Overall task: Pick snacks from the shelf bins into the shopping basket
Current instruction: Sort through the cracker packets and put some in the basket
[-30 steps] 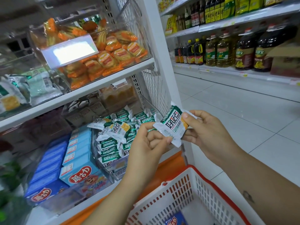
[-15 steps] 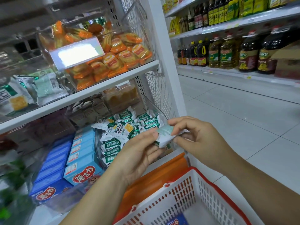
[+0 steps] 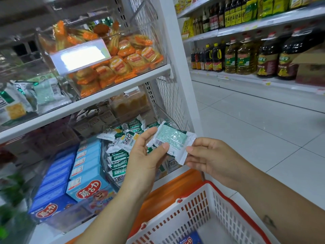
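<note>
A: Nearest first?
B: Made out the shopping basket [image 3: 197, 213], low and close to the body, mouth up, below both hands.
A: And the hands?
B: Found the left hand [image 3: 146, 155] pinching the snack packet [image 3: 173, 141] at its left end, thumb beside the barcode [image 3: 159, 143]. Found the right hand [image 3: 211, 155] pinching the crimped right end between thumb and fingertips.
A: Lie of the packet?
B: Held just in front of the lower shelf bin [image 3: 103, 154], up past the basket's far rim, back face toward the camera, long axis left to right between the 2 hands. Judged the coming move a drop down and back toward the body; reckoned the right hand nearer the basket's mouth.
A: Anything lost?
B: Lost the basket's near part past the bottom edge; glimpsed only a corner of 1 blue box [image 3: 190, 240] inside. Could not see the packet's front. Farther off, saw green-and-white packets [image 3: 119, 156] partly behind the left hand, orange packets [image 3: 126, 62] above, oil bottles [image 3: 246, 57] blurred across the aisle.
</note>
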Available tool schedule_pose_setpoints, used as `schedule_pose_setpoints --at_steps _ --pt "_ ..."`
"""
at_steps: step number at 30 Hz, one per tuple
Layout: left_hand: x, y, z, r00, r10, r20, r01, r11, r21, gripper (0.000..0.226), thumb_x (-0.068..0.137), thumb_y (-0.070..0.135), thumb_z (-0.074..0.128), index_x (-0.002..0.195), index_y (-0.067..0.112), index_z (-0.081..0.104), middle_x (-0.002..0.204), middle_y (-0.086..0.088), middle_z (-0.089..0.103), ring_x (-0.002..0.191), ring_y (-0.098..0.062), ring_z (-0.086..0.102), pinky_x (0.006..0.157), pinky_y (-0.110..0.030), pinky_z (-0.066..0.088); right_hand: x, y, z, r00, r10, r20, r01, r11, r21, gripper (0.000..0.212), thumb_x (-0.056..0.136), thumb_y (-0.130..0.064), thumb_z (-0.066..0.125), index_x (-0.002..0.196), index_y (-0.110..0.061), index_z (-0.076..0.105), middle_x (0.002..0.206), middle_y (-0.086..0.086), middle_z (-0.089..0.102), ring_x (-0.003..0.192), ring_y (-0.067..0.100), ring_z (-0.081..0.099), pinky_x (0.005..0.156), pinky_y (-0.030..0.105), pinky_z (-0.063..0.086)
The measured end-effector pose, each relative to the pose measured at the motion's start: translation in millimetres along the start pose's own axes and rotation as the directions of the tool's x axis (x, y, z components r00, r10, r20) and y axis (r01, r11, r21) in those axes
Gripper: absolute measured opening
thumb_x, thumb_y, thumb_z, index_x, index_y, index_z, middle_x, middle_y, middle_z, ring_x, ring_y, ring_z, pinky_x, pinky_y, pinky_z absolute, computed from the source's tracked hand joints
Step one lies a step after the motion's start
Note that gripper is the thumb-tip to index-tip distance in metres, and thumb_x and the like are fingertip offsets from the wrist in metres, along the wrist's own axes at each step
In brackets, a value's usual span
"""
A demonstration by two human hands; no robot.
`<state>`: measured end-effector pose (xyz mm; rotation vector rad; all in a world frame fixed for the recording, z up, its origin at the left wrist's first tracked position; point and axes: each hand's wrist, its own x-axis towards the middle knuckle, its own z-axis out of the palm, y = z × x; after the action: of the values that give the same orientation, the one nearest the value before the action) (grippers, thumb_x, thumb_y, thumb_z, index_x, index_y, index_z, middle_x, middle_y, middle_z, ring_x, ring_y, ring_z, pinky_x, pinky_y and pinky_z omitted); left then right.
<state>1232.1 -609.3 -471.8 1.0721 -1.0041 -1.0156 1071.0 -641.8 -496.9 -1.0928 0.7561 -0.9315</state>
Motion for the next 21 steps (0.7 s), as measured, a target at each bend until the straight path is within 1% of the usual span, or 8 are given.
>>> schedule_pose_setpoints --at_steps 3,6,9,11,13,15,19,21 --pt "-2 -1 3 0.996 0.093 -0.003 -0.093 0.994 0.055 0.044 0.083 -0.007 0.060 0.113 0.025 0.055 0.120 0.003 0.060 0.080 -0.007 0.070 0.066 -0.022 0.056 1 2 0 1.000 -0.011 -0.006 0.011 0.999 0.032 0.023 0.090 -0.010 0.060 0.113 -0.015 0.061 0.099 0.009 0.073 0.091 0.021 0.071 0.076 0.030 0.056" --pt "-6 -1 4 0.976 0.215 0.017 -0.215 0.964 0.159 0.058 0.084 -0.006 0.061 0.120 0.037 0.047 0.120 0.013 0.057 0.070 -0.009 0.068 0.064 -0.025 0.058 1 4 1 0.999 -0.039 -0.033 0.040 0.999 0.022 0.023 0.091 -0.009 0.060 0.112 -0.019 0.059 0.099 0.009 0.073 0.089 0.021 0.072 0.076 0.030 0.057" --pt "-12 -1 7 0.943 0.330 0.048 -0.331 0.909 0.252 0.070 0.084 -0.008 0.063 0.124 0.044 0.040 0.119 0.016 0.056 0.050 -0.003 0.054 0.049 -0.019 0.047 0 4 2 0.997 -0.067 -0.047 0.068 0.998 0.018 0.024 0.091 -0.009 0.060 0.112 -0.019 0.058 0.097 0.009 0.074 0.089 0.022 0.072 0.077 0.032 0.057" --pt "-14 0 8 0.927 0.368 0.068 -0.371 0.877 0.305 0.073 0.083 -0.008 0.064 0.125 0.047 0.039 0.119 0.022 0.055 0.048 -0.002 0.046 0.047 -0.020 0.043 0 4 3 0.995 -0.082 -0.049 0.083 0.997 0.008 0.023 0.091 -0.010 0.059 0.112 -0.019 0.058 0.096 0.008 0.074 0.088 0.021 0.072 0.078 0.032 0.057" --pt "-16 -1 7 0.917 0.388 0.087 -0.393 0.848 0.355 0.076 0.083 -0.007 0.065 0.125 0.051 0.038 0.120 0.027 0.053 0.050 -0.003 0.041 0.049 -0.023 0.043 0 4 4 0.994 -0.096 -0.051 0.096 0.995 -0.006 0.021 0.091 -0.009 0.059 0.111 -0.019 0.058 0.094 0.008 0.074 0.087 0.021 0.072 0.077 0.031 0.057" --pt "-16 0 7 0.915 0.393 0.088 -0.395 0.835 0.382 0.077 0.083 -0.007 0.065 0.124 0.052 0.038 0.119 0.030 0.052 0.050 -0.003 0.040 0.049 -0.023 0.043 0 4 4 0.992 -0.111 -0.060 0.109 0.993 -0.037 0.021 0.091 -0.009 0.059 0.110 -0.018 0.058 0.092 0.008 0.074 0.086 0.021 0.072 0.075 0.030 0.057" --pt "-16 3 8 0.929 0.365 0.058 -0.359 0.852 0.380 0.072 0.085 -0.005 0.063 0.124 0.051 0.038 0.112 0.034 0.053 0.047 -0.003 0.044 0.047 -0.023 0.043 -1 2 5 0.980 -0.173 -0.096 0.160 0.979 -0.130 0.022 0.090 -0.009 0.061 0.109 -0.018 0.059 0.091 0.005 0.075 0.082 0.019 0.073 0.075 0.031 0.059" --pt "-14 3 6 0.939 0.340 0.044 -0.331 0.866 0.374 0.067 0.087 -0.002 0.062 0.125 0.048 0.039 0.109 0.036 0.055 0.047 -0.004 0.045 0.047 -0.027 0.043 -1 1 5 0.969 -0.220 -0.111 0.198 0.964 -0.177 0.023 0.088 -0.011 0.064 0.108 -0.022 0.060 0.092 0.002 0.074 0.082 0.017 0.072 0.076 0.034 0.059"
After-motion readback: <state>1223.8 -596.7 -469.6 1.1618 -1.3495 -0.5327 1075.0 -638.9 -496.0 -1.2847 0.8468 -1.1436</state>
